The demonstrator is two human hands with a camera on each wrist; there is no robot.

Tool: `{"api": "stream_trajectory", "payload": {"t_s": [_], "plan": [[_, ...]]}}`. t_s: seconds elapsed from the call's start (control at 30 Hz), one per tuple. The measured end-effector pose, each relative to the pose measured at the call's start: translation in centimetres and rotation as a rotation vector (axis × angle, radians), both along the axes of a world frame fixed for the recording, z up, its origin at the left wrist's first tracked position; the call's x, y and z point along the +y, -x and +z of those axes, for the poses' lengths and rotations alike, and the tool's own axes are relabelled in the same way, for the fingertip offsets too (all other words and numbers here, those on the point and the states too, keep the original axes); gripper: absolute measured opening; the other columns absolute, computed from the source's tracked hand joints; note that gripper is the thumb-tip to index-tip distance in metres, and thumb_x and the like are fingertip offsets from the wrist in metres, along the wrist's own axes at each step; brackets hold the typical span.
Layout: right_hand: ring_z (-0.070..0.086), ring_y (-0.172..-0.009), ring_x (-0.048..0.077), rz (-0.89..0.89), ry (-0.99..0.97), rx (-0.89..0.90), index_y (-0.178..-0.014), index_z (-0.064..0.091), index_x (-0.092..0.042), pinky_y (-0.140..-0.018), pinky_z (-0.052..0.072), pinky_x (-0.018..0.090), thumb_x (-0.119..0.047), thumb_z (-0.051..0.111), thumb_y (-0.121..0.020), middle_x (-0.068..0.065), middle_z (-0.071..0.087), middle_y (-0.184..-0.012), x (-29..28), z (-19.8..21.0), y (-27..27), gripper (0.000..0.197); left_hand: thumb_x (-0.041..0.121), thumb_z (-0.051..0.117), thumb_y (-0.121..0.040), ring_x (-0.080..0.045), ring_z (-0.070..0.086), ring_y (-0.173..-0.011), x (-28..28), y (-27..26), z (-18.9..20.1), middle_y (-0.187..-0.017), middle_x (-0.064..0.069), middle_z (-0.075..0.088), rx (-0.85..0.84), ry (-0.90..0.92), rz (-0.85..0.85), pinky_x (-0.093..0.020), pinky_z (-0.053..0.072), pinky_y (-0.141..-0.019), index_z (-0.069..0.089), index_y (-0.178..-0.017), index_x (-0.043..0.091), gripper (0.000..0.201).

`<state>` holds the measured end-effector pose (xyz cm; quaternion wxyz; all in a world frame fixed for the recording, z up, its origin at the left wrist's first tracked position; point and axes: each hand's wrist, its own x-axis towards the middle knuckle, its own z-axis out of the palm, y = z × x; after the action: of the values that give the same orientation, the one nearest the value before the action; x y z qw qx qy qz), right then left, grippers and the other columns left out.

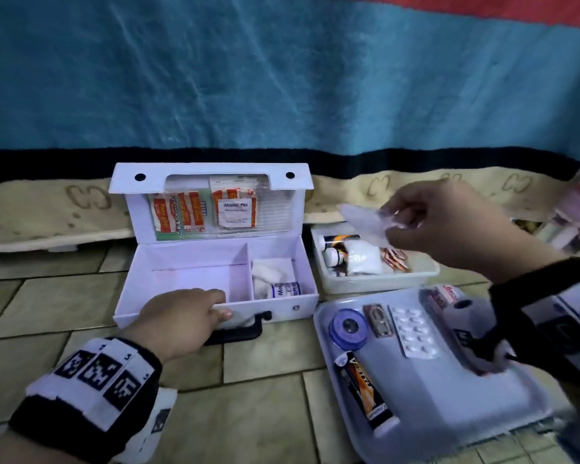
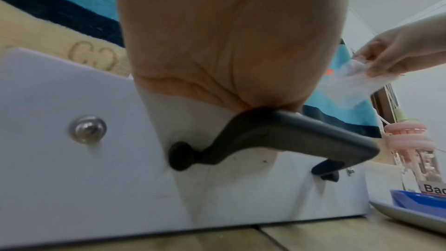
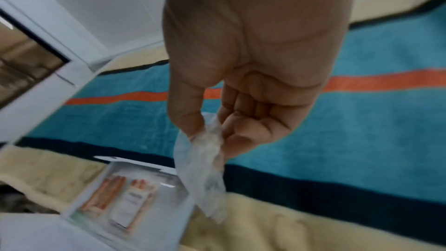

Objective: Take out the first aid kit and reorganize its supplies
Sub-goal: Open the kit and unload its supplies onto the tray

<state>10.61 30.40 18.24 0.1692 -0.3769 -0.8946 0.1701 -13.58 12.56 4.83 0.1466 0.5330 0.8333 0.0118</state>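
The white first aid kit [image 1: 215,262] stood open on the tiled floor [image 1: 265,413], its lid upright against a beige blanket edge [image 1: 47,209], with plaster strips and an alcohol pad [image 1: 235,212] tucked inside the lid. Its left compartment held nothing visible; the right one held gauze and a small tape roll [image 1: 285,289]. The left hand [image 1: 181,321] gripped the kit's front wall, fingers hooked over the rim above the black handle [image 2: 277,136]. The right hand [image 1: 449,226] pinched a clear plastic packet [image 1: 365,222] between thumb and fingers above a white bin [image 1: 375,279] of bottles. Nearer, a grey tray [image 1: 449,396] carried a blue tape roll [image 1: 349,328], a blister pack [image 1: 414,333] and an ointment tube [image 1: 365,393].
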Motion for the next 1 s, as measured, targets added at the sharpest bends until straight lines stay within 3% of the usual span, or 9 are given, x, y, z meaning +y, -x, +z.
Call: {"api": "stream_trajectory", "payload": {"t_s": [0.17, 0.33, 0.4, 0.47, 0.6, 0.7, 0.83, 0.9, 1.0], "plan": [[0.056, -0.058, 0.010, -0.238, -0.050, -0.167, -0.071, 0.060, -0.026, -0.052, 0.039, 0.019, -0.015, 0.076, -0.068, -0.004, 0.063, -0.064, 0.3, -3.5, -6.5, 0.019, 0.047, 0.035, -0.097, -0.012, 0.050, -0.072, 0.1, 0.0, 0.6, -0.074, 0.004, 0.054, -0.024, 0.037, 0.002, -0.028, 0.034, -0.058, 0.045, -0.084, 0.026, 0.027], [0.043, -0.055, 0.014, -0.326, -0.075, -0.454, -0.069, 0.051, -0.023, -0.045, 0.025, 0.020, -0.018, 0.065, -0.073, -0.009, 0.047, -0.058, -0.5, -8.7, -8.0, 0.015, 0.048, 0.035, -0.097, -0.014, 0.052, -0.076, 0.2, 0.0, 0.5, -0.075, 0.004, 0.055, -0.025, 0.054, -0.004, -0.030, 0.035, -0.063, 0.041, -0.078, 0.027, 0.028], [0.051, -0.065, 0.020, -0.335, -0.095, -0.555, -0.076, 0.050, -0.022, -0.047, 0.027, 0.024, -0.016, 0.059, -0.075, -0.004, 0.054, -0.070, -0.3, -10.0, -7.8, 0.011, 0.048, 0.036, -0.097, -0.014, 0.052, -0.076, 0.2, -0.1, 0.7, -0.075, 0.005, 0.055, -0.032, 0.054, 0.007, -0.029, 0.036, -0.064, 0.043, -0.080, 0.027, 0.027], [0.060, -0.082, 0.026, -0.325, -0.079, -0.575, -0.086, 0.051, -0.022, -0.057, 0.032, 0.025, -0.012, 0.056, -0.078, 0.003, 0.064, -0.090, 0.2, -10.9, -7.8, 0.013, 0.047, 0.036, -0.097, -0.014, 0.052, -0.076, 0.2, -0.4, 1.0, -0.075, 0.006, 0.054, -0.035, 0.057, 0.013, -0.029, 0.037, -0.065, 0.044, -0.083, 0.028, 0.025], [0.063, -0.095, 0.022, -0.282, -0.091, -0.704, -0.107, 0.056, -0.019, -0.066, 0.044, 0.026, -0.017, 0.063, -0.077, 0.001, 0.064, -0.104, 0.7, -10.8, -7.3, 0.031, 0.046, 0.037, -0.097, -0.014, 0.048, -0.072, 0.2, -0.4, 1.0, -0.071, 0.005, 0.051, -0.030, 0.066, 0.012, -0.028, 0.033, -0.060, 0.039, -0.075, 0.029, 0.028], [0.061, -0.098, 0.020, -0.182, -0.077, -0.587, -0.103, 0.063, -0.025, -0.076, 0.048, 0.028, -0.033, 0.074, -0.075, -0.002, 0.064, -0.106, -0.1, -8.4, -3.9, 0.031, 0.046, 0.037, -0.097, -0.016, 0.050, -0.075, 0.3, -0.1, 0.9, -0.075, 0.004, 0.052, -0.048, 0.079, 0.002, -0.029, 0.034, -0.062, 0.044, -0.082, 0.027, 0.025], [0.062, -0.097, 0.019, 0.191, -0.045, -0.293, -0.102, 0.068, -0.023, -0.082, 0.049, 0.030, -0.023, 0.054, -0.089, 0.000, 0.070, -0.103, -2.1, -6.6, 3.4, 0.019, 0.045, 0.037, -0.098, -0.018, 0.050, -0.077, 0.5, -0.1, 1.0, -0.075, 0.005, 0.051, -0.062, 0.089, -0.005, -0.029, 0.033, -0.061, 0.042, -0.082, 0.026, 0.024], [0.060, -0.103, 0.019, 0.318, -0.019, -0.337, -0.110, 0.065, -0.022, -0.087, 0.048, 0.031, -0.016, 0.047, -0.092, 0.001, 0.067, -0.112, -2.7, -7.4, 6.9, 0.026, 0.045, 0.037, -0.097, -0.018, 0.050, -0.079, 0.4, 0.0, 0.9, -0.076, 0.005, 0.051, -0.056, 0.089, -0.004, -0.030, 0.034, -0.063, 0.042, -0.081, 0.026, 0.025], [0.057, -0.110, 0.023, 0.395, -0.047, -0.653, -0.119, 0.061, -0.015, -0.094, 0.048, 0.037, -0.014, 0.053, -0.091, 0.004, 0.062, -0.120, -2.4, -9.8, 11.1, 0.029, 0.045, 0.038, -0.097, -0.019, 0.049, -0.078, 0.3, 0.1, 0.7, -0.074, 0.006, 0.049, -0.057, 0.083, -0.001, -0.031, 0.033, -0.063, 0.042, -0.081, 0.025, 0.026]]}}
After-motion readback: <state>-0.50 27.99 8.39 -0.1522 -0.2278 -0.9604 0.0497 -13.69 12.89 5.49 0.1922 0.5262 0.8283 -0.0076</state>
